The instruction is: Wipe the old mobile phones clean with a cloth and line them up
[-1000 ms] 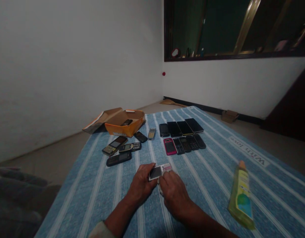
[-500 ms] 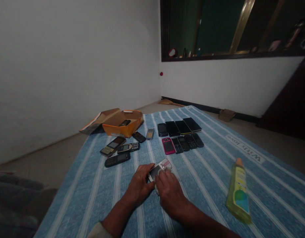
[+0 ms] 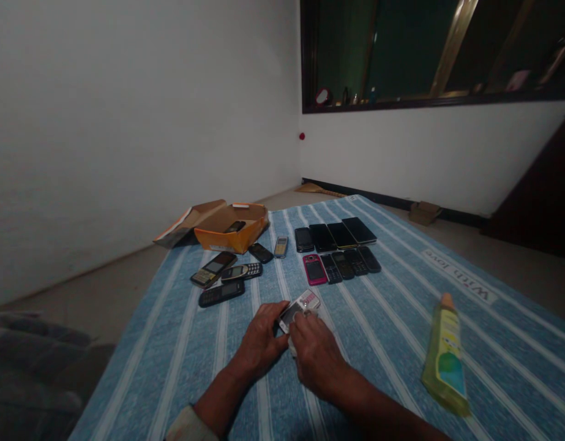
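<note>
A white mobile phone with pink markings [image 3: 310, 299] lies tilted on the striped blue cloth [image 3: 181, 373] before me. My left hand [image 3: 264, 334] grips its near left end between thumb and fingers. Pressed against the phone's face is a pale wiping cloth, mostly hidden, bunched under the closed fingers of my right hand [image 3: 316, 346]. Beyond my left hand lie a black keypad phone [image 3: 221, 293], a black-and-silver phone [image 3: 242, 272] and a wider phone [image 3: 213, 269]. A pink phone [image 3: 314, 269] heads a row of dark keypad phones [image 3: 343, 266] past my right hand.
An open orange cardboard box [image 3: 227, 239] with a dark phone inside stands at the far left. Several dark touchscreen phones [image 3: 341, 234] line the back. To the right lies a yellow-green bottle [image 3: 447, 361]. Walls and a window [image 3: 411, 49] bound the far side.
My right hand, with the wiping cloth, has shifted slightly on the white phone's face. The whole view has moved a little; the other phones, box and bottle keep their places.
</note>
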### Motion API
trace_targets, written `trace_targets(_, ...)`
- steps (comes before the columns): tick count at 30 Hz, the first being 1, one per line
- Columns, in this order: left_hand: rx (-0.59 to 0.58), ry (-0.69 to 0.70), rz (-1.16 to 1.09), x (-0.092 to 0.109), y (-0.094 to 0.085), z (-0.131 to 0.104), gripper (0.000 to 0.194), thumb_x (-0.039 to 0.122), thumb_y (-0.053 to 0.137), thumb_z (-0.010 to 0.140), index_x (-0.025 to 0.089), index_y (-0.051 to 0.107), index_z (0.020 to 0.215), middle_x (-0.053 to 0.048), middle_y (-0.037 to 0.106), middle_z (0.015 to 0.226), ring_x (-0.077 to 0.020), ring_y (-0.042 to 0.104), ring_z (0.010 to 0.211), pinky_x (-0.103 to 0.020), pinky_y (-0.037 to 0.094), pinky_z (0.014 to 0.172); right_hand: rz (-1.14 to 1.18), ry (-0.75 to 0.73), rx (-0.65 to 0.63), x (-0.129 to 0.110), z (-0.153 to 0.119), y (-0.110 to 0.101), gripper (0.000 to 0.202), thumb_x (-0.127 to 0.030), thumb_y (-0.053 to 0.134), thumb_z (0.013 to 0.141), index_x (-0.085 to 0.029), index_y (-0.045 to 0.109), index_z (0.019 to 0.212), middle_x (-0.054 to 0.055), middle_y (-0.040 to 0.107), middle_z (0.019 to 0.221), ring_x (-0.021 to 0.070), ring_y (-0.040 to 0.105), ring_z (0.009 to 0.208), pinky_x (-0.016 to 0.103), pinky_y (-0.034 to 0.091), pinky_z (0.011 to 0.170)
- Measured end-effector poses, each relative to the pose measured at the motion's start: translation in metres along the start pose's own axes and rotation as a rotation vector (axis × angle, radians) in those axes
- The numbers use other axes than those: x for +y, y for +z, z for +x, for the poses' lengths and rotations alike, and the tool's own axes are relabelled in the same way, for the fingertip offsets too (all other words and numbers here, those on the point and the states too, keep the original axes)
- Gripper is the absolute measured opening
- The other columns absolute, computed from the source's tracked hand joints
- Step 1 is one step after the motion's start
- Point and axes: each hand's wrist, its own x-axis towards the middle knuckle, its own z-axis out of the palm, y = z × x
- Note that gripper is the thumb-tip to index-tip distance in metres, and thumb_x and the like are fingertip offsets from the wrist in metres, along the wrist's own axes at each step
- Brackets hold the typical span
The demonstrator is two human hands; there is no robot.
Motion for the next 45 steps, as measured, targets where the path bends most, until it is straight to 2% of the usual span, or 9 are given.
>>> trace_targets(5, 0.028, 0.058, 0.005, -0.003, 0.001, 0.0, 0.043, 0.031, 0.063, 0.075, 0.018, 0.061, 0.116, -0.009, 0.069, 0.107, -0.0243, 0.063, 0.099, -0.039, 0.053, 0.089, 0.112, 0.019, -0.076, 0.0, 0.004, -0.012, 0.031, -0.01, 0.055, 0.074, -0.012, 0.059, 0.104, 0.013, 0.058, 0.104, 0.0278, 0.048, 0.096, 0.043, 0.044, 0.086)
trace_targets(9, 0.048, 0.073, 0.022, -0.006, 0.003, -0.001, 0.043, 0.027, 0.064, 0.074, 0.016, 0.061, 0.116, -0.009, 0.069, 0.105, -0.024, 0.064, 0.097, -0.038, 0.054, 0.087, 0.133, 0.008, -0.067, 0.001, 0.006, -0.014, 0.03, -0.014, 0.054, 0.077, -0.012, 0.058, 0.108, 0.014, 0.057, 0.107, 0.0276, 0.048, 0.098, 0.044, 0.043, 0.088)
trace_targets(12, 0.049, 0.067, 0.022, -0.006, 0.003, -0.001, 0.043, 0.027, 0.064, 0.074, 0.017, 0.061, 0.116, -0.008, 0.069, 0.106, -0.0243, 0.064, 0.098, -0.038, 0.053, 0.088, 0.115, -0.01, -0.058, 0.001, 0.006, -0.012, 0.026, -0.015, 0.054, 0.079, -0.013, 0.059, 0.104, 0.013, 0.057, 0.102, 0.0268, 0.048, 0.093, 0.044, 0.044, 0.085)
trace_targets(19, 0.02, 0.02, -0.004, -0.002, 0.0, -0.001, 0.046, 0.028, 0.07, 0.07, 0.016, 0.061, 0.114, -0.009, 0.068, 0.105, -0.0248, 0.063, 0.097, -0.038, 0.053, 0.087, 0.1, 0.022, 0.008, 0.01, 0.007, -0.004, 0.028, -0.003, 0.052, 0.076, -0.014, 0.06, 0.1, 0.01, 0.059, 0.096, 0.0246, 0.05, 0.089, 0.038, 0.045, 0.079)
trace_targets(25, 0.019, 0.037, -0.002, -0.004, 0.002, -0.002, 0.048, 0.027, 0.071, 0.069, 0.016, 0.061, 0.115, -0.008, 0.068, 0.104, -0.0243, 0.062, 0.096, -0.037, 0.053, 0.086, 0.065, 0.034, 0.068, 0.015, 0.007, 0.002, 0.022, -0.004, 0.054, 0.079, -0.015, 0.062, 0.096, 0.009, 0.06, 0.092, 0.0237, 0.05, 0.084, 0.036, 0.045, 0.075)
trace_targets(34, 0.02, 0.026, -0.02, 0.002, -0.001, 0.0, 0.044, 0.033, 0.069, 0.074, 0.016, 0.062, 0.113, -0.009, 0.069, 0.104, -0.0244, 0.063, 0.097, -0.039, 0.053, 0.087, 0.003, -0.1, 0.129, 0.006, 0.002, 0.012, 0.026, -0.002, 0.046, 0.084, -0.012, 0.062, 0.101, 0.012, 0.062, 0.097, 0.0244, 0.051, 0.085, 0.038, 0.045, 0.076)
trace_targets(39, 0.008, 0.011, -0.017, 0.004, -0.001, 0.001, 0.046, 0.024, 0.068, 0.069, 0.016, 0.062, 0.114, -0.008, 0.069, 0.104, -0.0245, 0.062, 0.096, -0.039, 0.052, 0.087, -0.006, -0.023, 0.082, 0.017, 0.006, 0.005, 0.024, -0.002, 0.05, 0.082, -0.014, 0.064, 0.098, 0.01, 0.063, 0.092, 0.024, 0.052, 0.083, 0.037, 0.047, 0.074)
trace_targets(45, -0.024, -0.011, -0.023, 0.002, -0.002, 0.002, 0.049, 0.019, 0.066, 0.065, 0.016, 0.062, 0.114, -0.008, 0.069, 0.105, -0.0252, 0.061, 0.098, -0.042, 0.051, 0.088, -0.098, 0.08, 0.16, 0.04, 0.008, 0.004, 0.034, 0.003, 0.044, 0.08, -0.015, 0.064, 0.101, 0.012, 0.063, 0.103, 0.0261, 0.052, 0.096, 0.04, 0.046, 0.084)
